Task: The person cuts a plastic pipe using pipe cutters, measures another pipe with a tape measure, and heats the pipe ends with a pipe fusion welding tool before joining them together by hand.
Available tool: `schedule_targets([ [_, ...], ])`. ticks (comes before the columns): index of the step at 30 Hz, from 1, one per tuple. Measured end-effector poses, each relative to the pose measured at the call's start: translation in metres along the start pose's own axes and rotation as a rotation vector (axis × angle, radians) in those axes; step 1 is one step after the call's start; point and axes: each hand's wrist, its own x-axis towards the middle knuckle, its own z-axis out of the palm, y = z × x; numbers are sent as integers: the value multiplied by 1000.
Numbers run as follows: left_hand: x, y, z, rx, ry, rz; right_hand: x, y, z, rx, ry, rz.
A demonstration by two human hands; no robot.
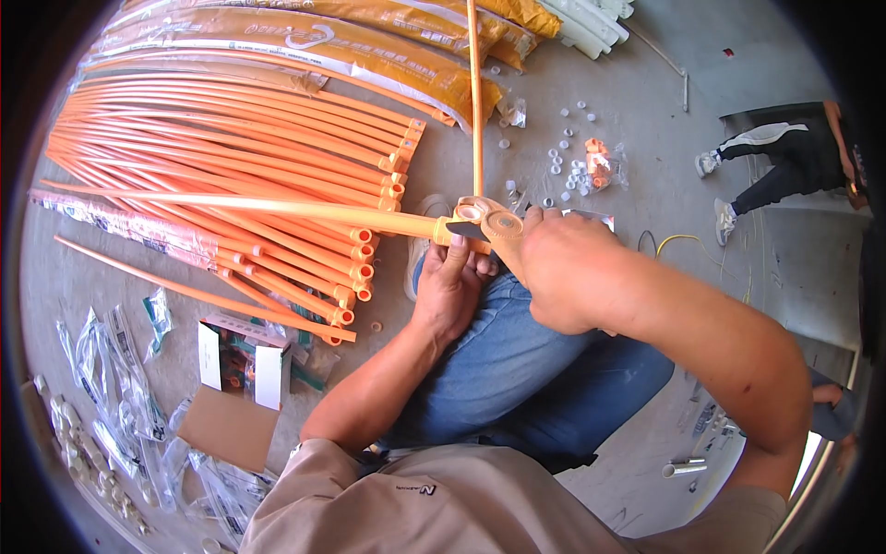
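Observation:
An orange pipe (351, 216) runs from the left to the middle of the view, where its end meets an orange cutter-like tool (501, 224) with a dark blade. My left hand (452, 286) is closed around the pipe's end from below, thumb on top, just under the blade. Above my bent knee, my right hand (565, 272) is wrapped round the tool's handles. A second orange pipe (476, 111) stretches from the top edge down to the tool; whether it touches the tool cannot be made out.
Many orange pipes with end fittings (277, 185) lie at left, below yellow bags (369, 55). An open box (245, 360) and clear plastic wrappers (120, 397) lie lower left. White fittings (577, 175) are scattered beyond my hands. Another person's legs (780, 175) show at right.

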Motion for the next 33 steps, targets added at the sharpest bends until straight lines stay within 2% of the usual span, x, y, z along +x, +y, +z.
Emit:
schedule_targets([
  [4,-1,1,-2,-12,14,-7,2,-1,-7,5,-81,-3],
  [11,-3,1,0,-21,-28,2,-2,2,-5,-27,-57,-55],
  [24,-8,1,-14,-20,-216,42,-8,12,18,7,149,-99],
  [28,-14,5,-8,-32,-186,54,-8,20,24,75,215,-162],
  [30,-20,14,-6,40,-276,114,-19,18,26,23,270,-162],
  [32,-24,16,-4,112,-203,91,-25,18,16,-32,342,-165],
  [33,-28,20,2,103,-160,66,-29,14,5,-6,256,-154],
])
